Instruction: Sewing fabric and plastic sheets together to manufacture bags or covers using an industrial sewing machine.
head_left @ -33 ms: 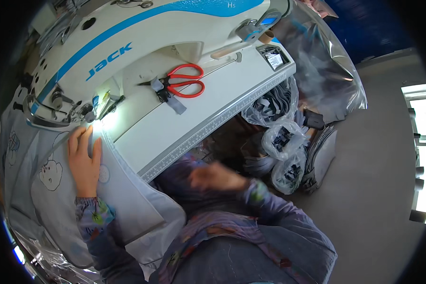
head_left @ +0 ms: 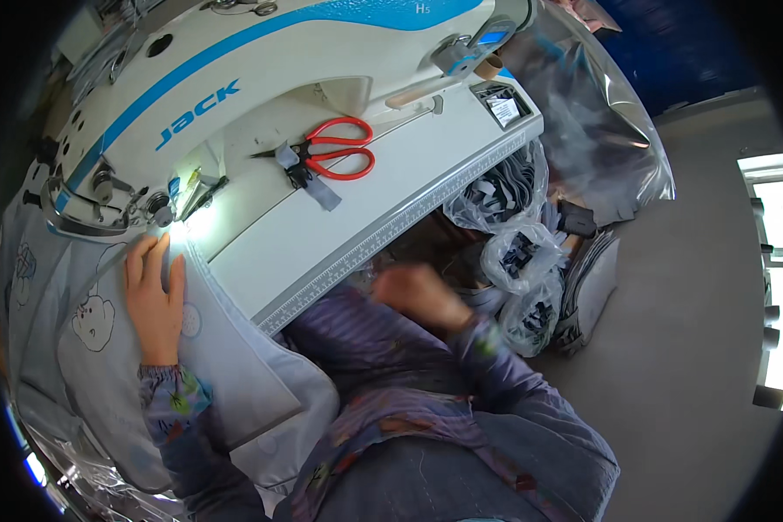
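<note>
My left hand [head_left: 155,306] lies flat on pale grey fabric [head_left: 239,370] with a cartoon print [head_left: 93,322]. Its fingers are stretched out, with the tips close to the lit needle area of a white and blue sewing machine [head_left: 274,61]. My right hand [head_left: 419,296] is off the work surface, above my lap and beside the bed's front edge. Motion smears its fingers, so I cannot make out whether they hold anything. Red-handled scissors [head_left: 303,157] rest on the machine bed [head_left: 278,239], and a small grey scrap [head_left: 324,194] lies against them.
A ruler strip [head_left: 390,228] runs along the bed's front edge. Clear plastic bags [head_left: 518,257] of dark scraps hang below its right end, beside stacked grey cloth pieces [head_left: 590,274]. A small tray [head_left: 501,106] is set into the bed's right end. Shiny plastic sheeting [head_left: 583,113] stands behind.
My right hand has moved to the right and slightly away from me, toward the bags. My left hand and the fabric stay almost in place.
</note>
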`<state>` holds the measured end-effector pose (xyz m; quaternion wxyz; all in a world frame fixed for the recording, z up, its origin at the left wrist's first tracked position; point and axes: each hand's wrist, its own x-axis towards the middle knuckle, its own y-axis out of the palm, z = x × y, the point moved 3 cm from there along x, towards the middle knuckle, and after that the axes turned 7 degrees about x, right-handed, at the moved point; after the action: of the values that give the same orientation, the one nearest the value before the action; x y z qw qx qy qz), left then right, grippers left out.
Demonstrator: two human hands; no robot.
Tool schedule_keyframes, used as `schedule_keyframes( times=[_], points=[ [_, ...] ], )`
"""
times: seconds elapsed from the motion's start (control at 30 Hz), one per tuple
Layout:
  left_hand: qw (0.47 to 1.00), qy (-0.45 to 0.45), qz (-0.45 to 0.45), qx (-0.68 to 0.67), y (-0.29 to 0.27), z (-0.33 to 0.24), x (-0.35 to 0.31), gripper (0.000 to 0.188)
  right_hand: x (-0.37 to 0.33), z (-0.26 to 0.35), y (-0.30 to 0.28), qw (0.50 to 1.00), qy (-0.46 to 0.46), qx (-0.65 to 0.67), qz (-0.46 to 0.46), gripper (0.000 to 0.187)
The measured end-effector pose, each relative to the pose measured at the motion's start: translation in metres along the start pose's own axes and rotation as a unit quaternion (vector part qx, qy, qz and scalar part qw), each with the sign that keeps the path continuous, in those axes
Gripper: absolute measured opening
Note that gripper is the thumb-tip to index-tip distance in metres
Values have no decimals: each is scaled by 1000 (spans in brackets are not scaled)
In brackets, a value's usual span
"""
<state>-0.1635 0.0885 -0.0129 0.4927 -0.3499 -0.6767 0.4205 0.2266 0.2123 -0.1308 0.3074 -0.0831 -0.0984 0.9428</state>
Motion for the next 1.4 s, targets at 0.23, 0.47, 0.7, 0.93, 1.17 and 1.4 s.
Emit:
schedule_keyframes(
  times=[0.23,0.47,0.7,0.93,1.17,1.4],
  points=[
    [996,-67,57,4,-10,-19,-17,31,9,-114,-261,742,-43,-535,-403,43],
    [961,50,76,-261,-56,-120,-19,40,16,72,-91,916,-105,-385,-30,16],
    [890,-57,271,-362,-52,-117,-54,25,47,175,39,966,-132,-32,222,15],
    [983,-123,79,112,-96,24,-29,9,158,158,84,983,-37,81,160,15],
    [989,-49,39,-137,-33,-19,10,14,233,159,148,948,-165,-271,-39,21],
    [997,19,-11,-70,-1,2,-10,23,79,160,136,960,-200,-185,70,65]
  ],
)
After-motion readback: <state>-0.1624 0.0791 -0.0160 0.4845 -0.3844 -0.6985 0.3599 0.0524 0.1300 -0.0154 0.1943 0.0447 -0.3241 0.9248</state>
